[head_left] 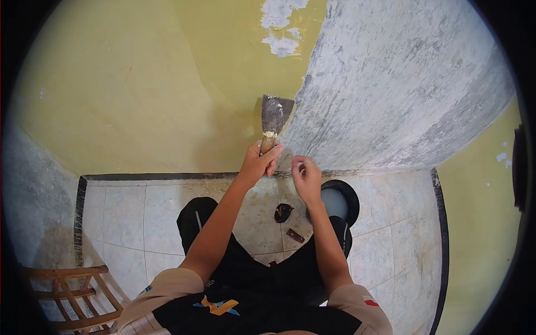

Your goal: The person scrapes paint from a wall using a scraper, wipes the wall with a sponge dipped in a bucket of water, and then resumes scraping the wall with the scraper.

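My left hand [260, 164] is wrapped round the wooden handle of a paint scraper [277, 114], whose wide metal blade points up in front of the yellow wall. Pale residue clings to the blade's top edge and to its neck. To the right of it, my right hand [306, 177] is raised with its fingers loosely curled in, and no object shows in them. Just right of the blade runs the ragged edge between yellow paint [229, 72] and the bare grey-white wall surface [385, 84]. Whether the blade touches the wall I cannot tell.
A black bucket [354, 202] holding cloudy liquid stands beside my right forearm. Between my knees, a dark crumpled lump [283, 212] and a small brown flat piece [295, 235] lie on the tiled floor [385, 245]. A wooden slatted rack [72, 296] is at lower left.
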A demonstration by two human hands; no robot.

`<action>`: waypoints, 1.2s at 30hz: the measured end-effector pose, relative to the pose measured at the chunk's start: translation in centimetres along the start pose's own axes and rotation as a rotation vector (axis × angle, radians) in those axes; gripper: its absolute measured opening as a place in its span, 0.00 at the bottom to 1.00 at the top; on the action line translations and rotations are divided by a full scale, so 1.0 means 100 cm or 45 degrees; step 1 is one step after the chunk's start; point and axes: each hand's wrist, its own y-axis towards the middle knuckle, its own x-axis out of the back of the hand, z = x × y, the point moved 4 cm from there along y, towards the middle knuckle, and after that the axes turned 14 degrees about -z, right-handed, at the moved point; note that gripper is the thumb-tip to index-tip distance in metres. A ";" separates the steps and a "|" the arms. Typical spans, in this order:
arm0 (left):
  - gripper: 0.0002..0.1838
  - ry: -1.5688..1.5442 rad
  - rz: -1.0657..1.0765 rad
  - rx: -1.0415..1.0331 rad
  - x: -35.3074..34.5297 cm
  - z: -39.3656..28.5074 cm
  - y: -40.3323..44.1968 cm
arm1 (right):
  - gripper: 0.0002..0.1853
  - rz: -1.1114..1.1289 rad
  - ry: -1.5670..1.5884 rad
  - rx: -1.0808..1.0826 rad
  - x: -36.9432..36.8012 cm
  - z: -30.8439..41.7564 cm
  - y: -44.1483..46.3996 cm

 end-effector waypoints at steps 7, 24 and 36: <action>0.18 -0.169 0.039 0.042 -0.006 -0.028 -0.003 | 0.10 -0.149 0.739 -0.337 -0.018 0.063 0.049; 0.35 2.000 -0.124 -0.425 0.039 -0.084 -0.005 | 0.27 0.734 0.249 -0.646 0.010 -0.037 0.000; 0.43 -0.025 0.002 0.343 0.007 -0.046 -0.003 | 0.24 0.505 0.727 -0.417 -0.002 0.049 0.020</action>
